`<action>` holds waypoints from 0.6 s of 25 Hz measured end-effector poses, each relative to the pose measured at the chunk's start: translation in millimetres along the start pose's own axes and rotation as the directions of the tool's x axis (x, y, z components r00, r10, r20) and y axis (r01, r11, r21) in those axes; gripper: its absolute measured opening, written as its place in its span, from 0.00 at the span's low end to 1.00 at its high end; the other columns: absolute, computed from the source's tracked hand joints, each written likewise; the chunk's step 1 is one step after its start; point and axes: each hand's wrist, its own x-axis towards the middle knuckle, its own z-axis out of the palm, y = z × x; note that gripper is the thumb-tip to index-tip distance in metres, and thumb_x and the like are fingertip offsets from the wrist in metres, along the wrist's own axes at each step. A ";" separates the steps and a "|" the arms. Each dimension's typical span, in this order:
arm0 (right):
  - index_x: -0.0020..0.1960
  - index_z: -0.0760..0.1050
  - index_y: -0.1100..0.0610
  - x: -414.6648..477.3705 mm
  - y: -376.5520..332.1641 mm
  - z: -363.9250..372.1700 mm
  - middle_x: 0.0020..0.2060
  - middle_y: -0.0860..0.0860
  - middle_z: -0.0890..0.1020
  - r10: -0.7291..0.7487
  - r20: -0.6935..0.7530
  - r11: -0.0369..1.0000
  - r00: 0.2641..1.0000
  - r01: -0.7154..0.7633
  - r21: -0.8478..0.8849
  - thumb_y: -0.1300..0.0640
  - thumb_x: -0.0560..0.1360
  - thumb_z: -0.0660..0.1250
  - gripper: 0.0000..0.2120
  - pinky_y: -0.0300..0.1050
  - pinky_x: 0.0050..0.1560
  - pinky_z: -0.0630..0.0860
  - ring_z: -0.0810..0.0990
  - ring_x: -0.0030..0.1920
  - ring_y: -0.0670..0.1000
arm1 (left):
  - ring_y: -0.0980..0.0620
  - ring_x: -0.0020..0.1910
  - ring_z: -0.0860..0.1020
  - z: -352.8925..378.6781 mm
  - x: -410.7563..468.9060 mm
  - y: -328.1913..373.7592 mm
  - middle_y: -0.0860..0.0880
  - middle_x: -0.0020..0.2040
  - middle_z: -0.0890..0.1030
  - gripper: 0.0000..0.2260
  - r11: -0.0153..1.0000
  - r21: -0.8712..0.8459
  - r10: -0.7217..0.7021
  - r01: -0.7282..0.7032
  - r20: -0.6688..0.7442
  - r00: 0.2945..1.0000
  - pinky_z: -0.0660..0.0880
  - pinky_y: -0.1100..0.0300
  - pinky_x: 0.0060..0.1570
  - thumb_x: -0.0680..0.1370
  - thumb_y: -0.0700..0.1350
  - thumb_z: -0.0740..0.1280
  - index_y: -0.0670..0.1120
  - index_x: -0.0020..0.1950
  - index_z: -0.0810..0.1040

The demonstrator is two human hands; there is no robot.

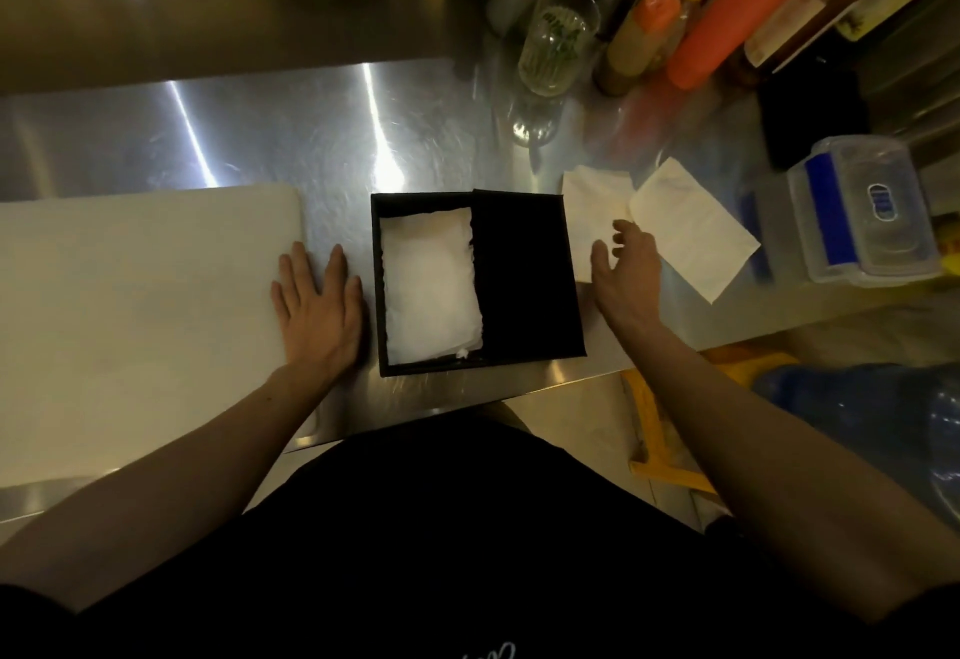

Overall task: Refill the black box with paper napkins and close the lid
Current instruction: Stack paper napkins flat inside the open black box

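Observation:
The black box point(384, 294) sits near the front edge of the steel counter. A stack of white napkins point(428, 284) fills its left half. A black lid point(524, 273) covers its right half. My left hand point(317, 310) lies flat with fingers spread, just left of the box, on the edge of a white board. To the right of the box my right hand point(626, 268) hovers with fingers apart over loose paper napkins point(691, 232) that lie on the counter. Neither hand holds anything.
A white cutting board point(130, 320) covers the counter's left side. At the back right stand a glass point(556, 39), sauce bottles point(727, 13) and a metal cup. A clear plastic container with a blue-clipped lid point(862, 211) sits at the right edge.

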 end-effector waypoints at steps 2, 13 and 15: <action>0.67 0.69 0.62 12.2 10.9 -2.5 0.60 0.62 0.74 0.039 0.036 0.999 0.999 -0.038 -0.018 0.55 0.80 0.61 0.18 0.55 0.60 0.74 0.76 0.57 0.59 | 0.40 0.80 0.47 -2.2 0.3 10.3 0.39 0.81 0.50 0.27 0.994 -0.110 -0.024 0.021 -0.027 0.999 0.43 0.43 0.76 0.82 0.57 0.44 0.50 0.80 0.57; 0.67 0.73 0.58 46.4 42.3 -1.8 0.58 0.60 0.74 -0.033 0.194 0.997 0.980 0.047 -0.068 0.50 0.79 0.63 0.19 0.53 0.60 0.73 0.76 0.56 0.59 | 0.49 0.60 0.80 -7.2 -3.2 70.9 0.51 0.61 0.82 0.21 0.402 -0.832 -0.253 0.381 0.299 0.920 0.76 0.47 0.62 0.83 0.59 0.53 0.54 0.69 0.75; 0.66 0.74 0.58 48.5 44.6 -1.9 0.58 0.59 0.74 -0.028 0.177 0.999 0.984 0.036 -0.041 0.49 0.78 0.64 0.19 0.51 0.59 0.72 0.76 0.55 0.58 | 0.45 0.62 0.79 -5.0 -5.1 72.2 0.47 0.61 0.82 0.23 0.395 -0.829 -0.295 0.396 0.293 0.909 0.73 0.43 0.65 0.82 0.60 0.55 0.50 0.69 0.75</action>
